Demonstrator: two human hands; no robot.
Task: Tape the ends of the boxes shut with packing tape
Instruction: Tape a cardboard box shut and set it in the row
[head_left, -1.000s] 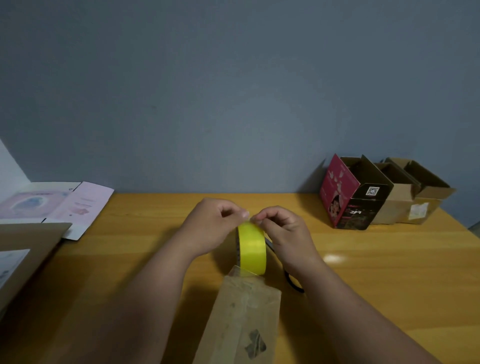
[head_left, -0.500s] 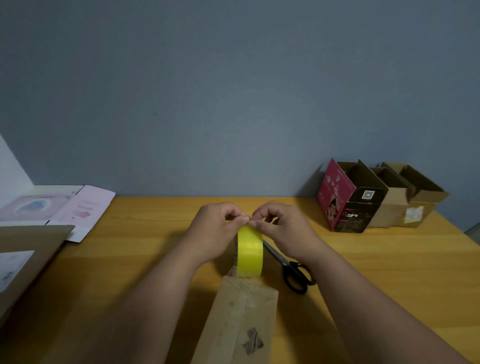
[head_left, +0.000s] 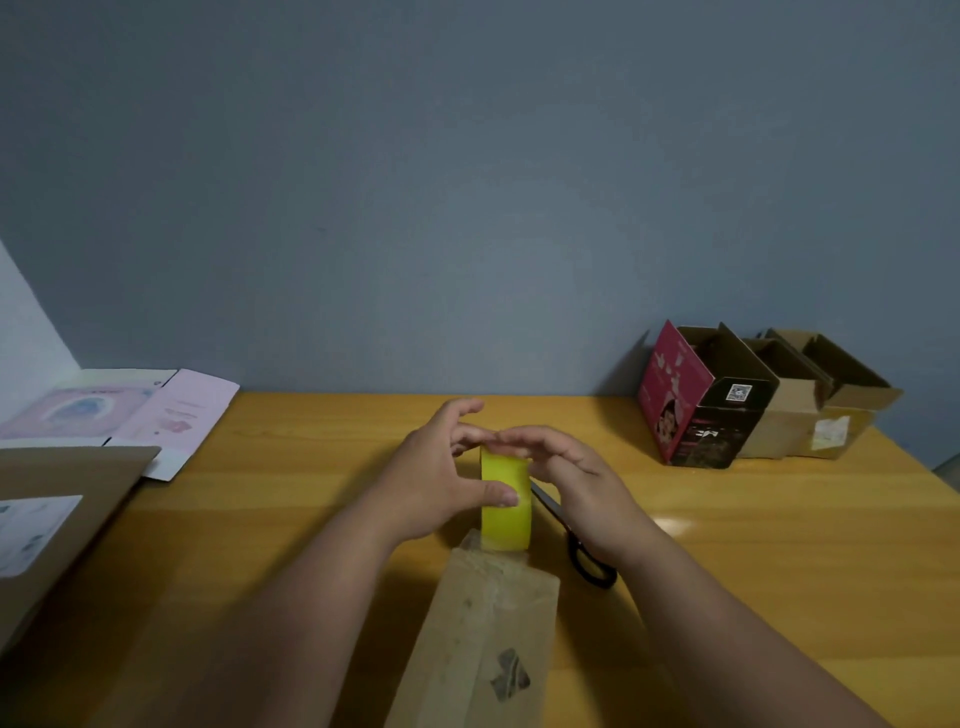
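Step in hand: likely finding the loose tape end; best done by steadying the roll and picking at its top edge.
Left hand (head_left: 441, 478): thumb pressed on the yellow tape roll (head_left: 505, 501), fingers curled over its top.
Right hand (head_left: 576, 478): fingers loosely bent, touching the roll's top.
Box (head_left: 483, 634): brown, on the counter (head_left: 779, 545), just below the roll.
Scissors (head_left: 587, 561): beside the roll, under the right hand.

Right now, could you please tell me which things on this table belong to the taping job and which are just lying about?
In use:
- yellow tape roll, gripped by the left hand, the right hand resting on its top
- brown box standing under the roll
- scissors
- open boxes by the wall

Lying about:
- pink printed sheets
- flat cardboard at the left edge
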